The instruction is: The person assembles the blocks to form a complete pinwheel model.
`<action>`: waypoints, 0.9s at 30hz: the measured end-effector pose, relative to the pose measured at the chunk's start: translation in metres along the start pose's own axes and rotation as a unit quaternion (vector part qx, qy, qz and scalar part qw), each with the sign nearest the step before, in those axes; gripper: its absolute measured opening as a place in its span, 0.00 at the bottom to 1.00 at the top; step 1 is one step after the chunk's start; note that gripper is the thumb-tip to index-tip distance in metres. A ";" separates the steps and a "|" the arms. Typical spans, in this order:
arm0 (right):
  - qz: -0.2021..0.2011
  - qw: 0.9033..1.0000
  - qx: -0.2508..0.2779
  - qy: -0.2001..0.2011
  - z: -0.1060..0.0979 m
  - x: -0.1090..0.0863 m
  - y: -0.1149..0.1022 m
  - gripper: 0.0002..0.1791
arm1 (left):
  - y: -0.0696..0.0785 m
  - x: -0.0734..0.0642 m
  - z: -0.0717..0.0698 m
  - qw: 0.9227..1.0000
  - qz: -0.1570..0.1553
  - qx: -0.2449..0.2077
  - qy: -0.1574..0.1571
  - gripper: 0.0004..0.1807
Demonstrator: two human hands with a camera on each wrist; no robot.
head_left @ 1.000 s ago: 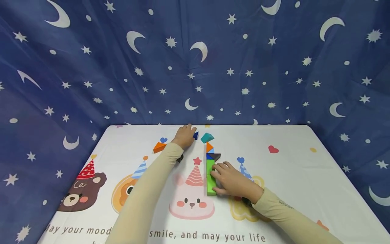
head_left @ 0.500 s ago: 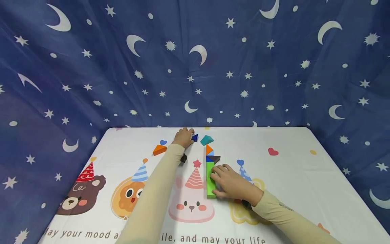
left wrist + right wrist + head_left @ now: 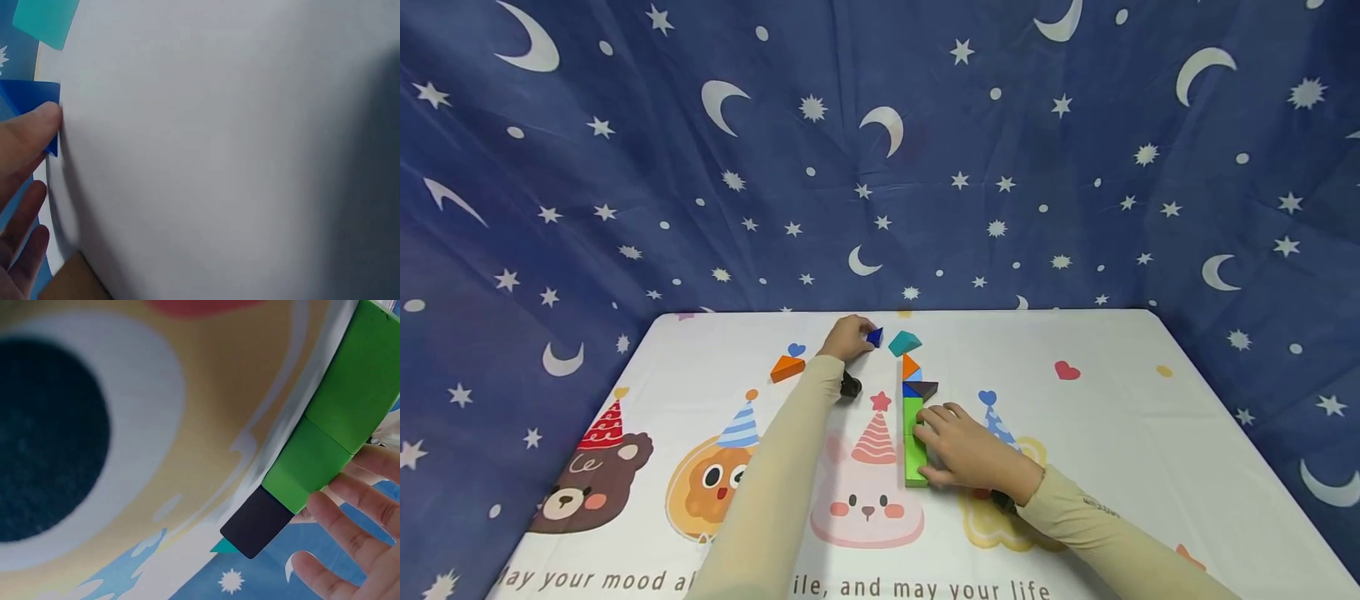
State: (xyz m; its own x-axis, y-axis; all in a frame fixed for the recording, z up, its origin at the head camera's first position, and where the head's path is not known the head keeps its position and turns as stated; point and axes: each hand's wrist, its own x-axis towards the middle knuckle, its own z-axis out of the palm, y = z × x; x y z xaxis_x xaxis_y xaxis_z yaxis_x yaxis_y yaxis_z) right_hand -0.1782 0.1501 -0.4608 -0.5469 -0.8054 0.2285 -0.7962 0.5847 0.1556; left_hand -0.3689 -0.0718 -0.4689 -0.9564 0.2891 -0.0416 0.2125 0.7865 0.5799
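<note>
My left hand [image 3: 847, 337] pinches a dark blue triangular block [image 3: 875, 337] between thumb and fingers near the table's far edge. The left wrist view shows the thumb on the face of that blue block [image 3: 37, 97], the other fingers spread below. My right hand [image 3: 966, 450] rests along the right side of two green blocks [image 3: 914, 442] laid end to end. Its fairly straight fingertips touch the green side in the right wrist view. Beyond the green pair, the row continues with a blue triangle [image 3: 912, 390], a dark block [image 3: 927, 389], a light blue piece [image 3: 916, 375] and an orange triangle [image 3: 909, 365].
A teal block [image 3: 905, 342] lies just past the row's far end, right of the left hand. Left of that hand is an orange block [image 3: 787, 368]. A printed white cloth [image 3: 1112, 433] covers the table, with a starry blue curtain [image 3: 880, 167] behind.
My left hand's fingers have drawn in from beside the blue triangular block to pinch it. My right hand keeps its place at the green blocks. The head view has shifted slightly.
</note>
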 end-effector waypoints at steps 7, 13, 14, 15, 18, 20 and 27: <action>0.000 1.000 0.006 -0.002 -0.001 0.002 0.000 0.24 | -0.007 -0.008 -0.001 1.000 0.008 -0.030 0.006 0.18; 0.000 1.000 0.010 -0.006 -0.001 0.003 0.001 0.24 | -0.008 -0.019 0.000 0.999 0.033 -0.017 0.000 0.17; 0.001 1.000 0.011 -0.008 -0.002 0.003 0.001 0.24 | -0.008 -0.021 0.001 0.999 0.034 -0.018 -0.002 0.17; 0.003 1.000 0.012 -0.010 -0.002 0.003 0.001 0.24 | -0.007 -0.023 0.001 0.999 0.033 -0.021 -0.005 0.16; 0.005 1.000 0.013 -0.016 -0.002 0.003 0.001 0.25 | -0.006 -0.031 0.001 0.999 0.028 -0.026 -0.008 0.16; 0.008 1.000 0.014 -0.019 -0.002 0.003 0.001 0.25 | -0.005 -0.036 0.001 0.999 0.024 -0.029 -0.006 0.16; 0.008 1.000 0.016 -0.016 0.000 0.002 0.001 0.25 | -0.002 -0.052 0.003 1.000 0.025 -0.018 -0.002 0.17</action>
State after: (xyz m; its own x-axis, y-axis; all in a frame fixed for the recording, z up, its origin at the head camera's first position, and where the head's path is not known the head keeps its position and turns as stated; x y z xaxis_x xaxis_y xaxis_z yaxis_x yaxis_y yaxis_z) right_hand -0.1800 0.1486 -0.4604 -0.5678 -0.7985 0.2001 -0.7944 0.5952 0.1214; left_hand -0.3193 -0.0868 -0.4706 -0.9440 0.3295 -0.0162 0.2516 0.7509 0.6106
